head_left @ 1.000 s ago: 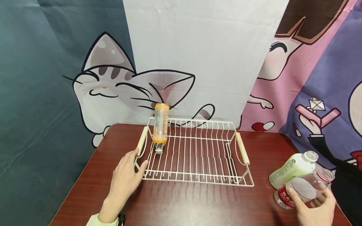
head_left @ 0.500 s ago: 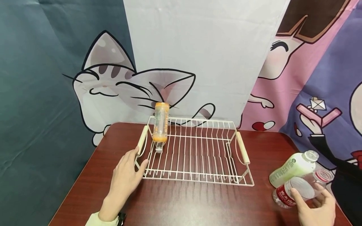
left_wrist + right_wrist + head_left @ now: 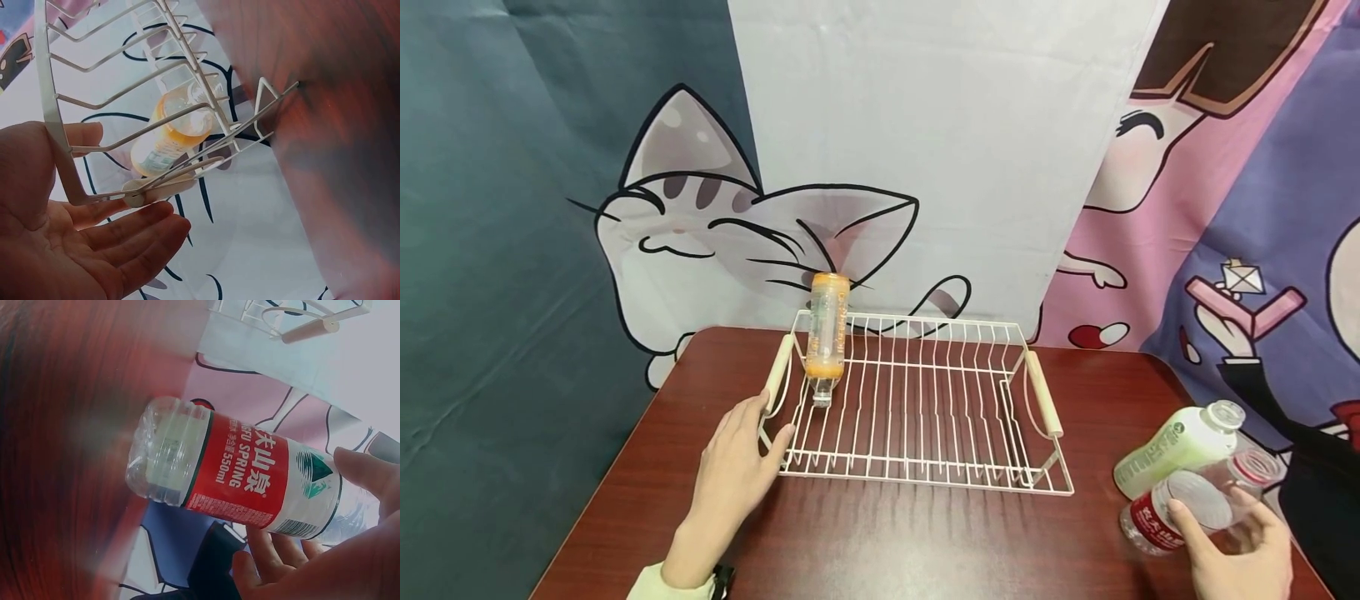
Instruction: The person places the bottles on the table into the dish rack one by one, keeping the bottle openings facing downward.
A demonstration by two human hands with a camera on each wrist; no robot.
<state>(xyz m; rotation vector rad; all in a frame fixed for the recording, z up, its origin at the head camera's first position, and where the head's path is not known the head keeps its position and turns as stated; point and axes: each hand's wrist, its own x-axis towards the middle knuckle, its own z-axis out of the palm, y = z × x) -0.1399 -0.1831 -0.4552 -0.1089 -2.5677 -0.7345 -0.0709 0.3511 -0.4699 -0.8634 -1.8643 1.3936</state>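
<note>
My left hand (image 3: 737, 467) touches the near-left corner of a white wire dish rack (image 3: 906, 481). In the left wrist view, the thumb is inside the rack's frame, and fairly straight fingers lie outside by the wooden handle (image 3: 165, 189). A clear plastic bottle with orange ends (image 3: 827, 329) leans upside down in the rack's left end, neck low. My right hand (image 3: 1243, 546) grips the upper part of a clear, red-labelled water bottle (image 3: 240, 472), thumb on one side and fingers on the other. Its mouth is uncapped; whether its base touches the table cannot be told.
A pale green bottle (image 3: 1176, 450) stands just behind the red-labelled one, partly hidden by it. The dark red wooden table (image 3: 940, 542) carries everything. Cartoon-printed cloth (image 3: 985, 150) hangs right behind the table's far edge. The rack's second wooden handle (image 3: 1043, 393) is on its right.
The red-labelled bottle in my right hand has shifted very slightly left. My left hand, the rack and the other bottles have stayed put.
</note>
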